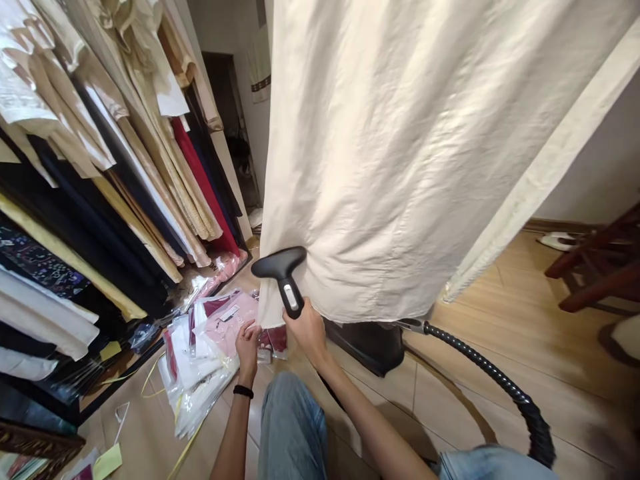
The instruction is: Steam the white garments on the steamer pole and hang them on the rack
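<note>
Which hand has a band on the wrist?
The left hand, at the lower corner of the cream cloth, wears the black wristband. The right hand, gripping the black steamer, is bare-wristed.

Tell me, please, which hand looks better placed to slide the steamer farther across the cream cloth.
Probably the right hand: it already grips the steamer, which is pressed against the cloth. The left hand appears to pinch the cloth's lower corner, so it seems better suited to steadying.
</note>
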Action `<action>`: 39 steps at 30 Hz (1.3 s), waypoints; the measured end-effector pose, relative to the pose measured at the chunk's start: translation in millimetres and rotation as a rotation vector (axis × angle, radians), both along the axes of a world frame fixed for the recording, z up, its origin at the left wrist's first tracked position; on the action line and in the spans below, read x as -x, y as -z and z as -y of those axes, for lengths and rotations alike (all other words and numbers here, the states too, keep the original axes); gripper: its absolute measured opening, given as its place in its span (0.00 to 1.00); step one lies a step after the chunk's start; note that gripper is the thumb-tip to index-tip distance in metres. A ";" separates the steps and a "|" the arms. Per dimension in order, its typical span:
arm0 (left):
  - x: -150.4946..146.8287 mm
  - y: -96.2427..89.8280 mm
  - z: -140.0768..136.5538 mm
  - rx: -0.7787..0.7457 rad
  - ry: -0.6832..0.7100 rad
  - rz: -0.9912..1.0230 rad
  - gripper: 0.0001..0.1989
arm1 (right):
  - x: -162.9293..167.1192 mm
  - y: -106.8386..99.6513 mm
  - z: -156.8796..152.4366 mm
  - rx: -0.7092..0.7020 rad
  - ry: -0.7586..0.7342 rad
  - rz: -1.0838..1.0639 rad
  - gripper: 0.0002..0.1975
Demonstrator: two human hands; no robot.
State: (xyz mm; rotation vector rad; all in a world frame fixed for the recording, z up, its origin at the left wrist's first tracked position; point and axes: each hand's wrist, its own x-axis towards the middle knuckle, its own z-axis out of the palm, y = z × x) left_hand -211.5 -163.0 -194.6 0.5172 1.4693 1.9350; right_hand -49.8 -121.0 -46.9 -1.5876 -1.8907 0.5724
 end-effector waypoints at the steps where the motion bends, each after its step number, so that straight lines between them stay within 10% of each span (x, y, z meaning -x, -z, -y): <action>1: -0.7 0.8 -1.2 -0.007 0.001 0.013 0.27 | -3.9 0.8 0.4 0.007 0.006 -0.002 0.14; 8: 5.6 6.1 -13.9 -0.013 -0.063 0.095 0.22 | -38.7 19.6 13.2 0.163 0.128 -0.102 0.12; 17: 25.4 1.1 -41.0 -0.022 -0.095 0.065 0.17 | -141.9 -98.9 -52.8 -0.377 0.461 -0.097 0.20; 20: 24.3 1.2 -46.2 -0.022 -0.069 0.052 0.17 | -157.3 -110.6 -74.9 -0.420 0.464 -0.099 0.20; 33: 24.8 -7.1 -54.2 -0.050 -0.040 0.048 0.20 | -112.0 41.7 -83.0 0.023 0.417 -0.190 0.18; 39: 28.0 -9.1 -56.7 -0.062 -0.045 0.056 0.20 | -95.1 49.9 -61.8 0.088 0.397 -0.232 0.16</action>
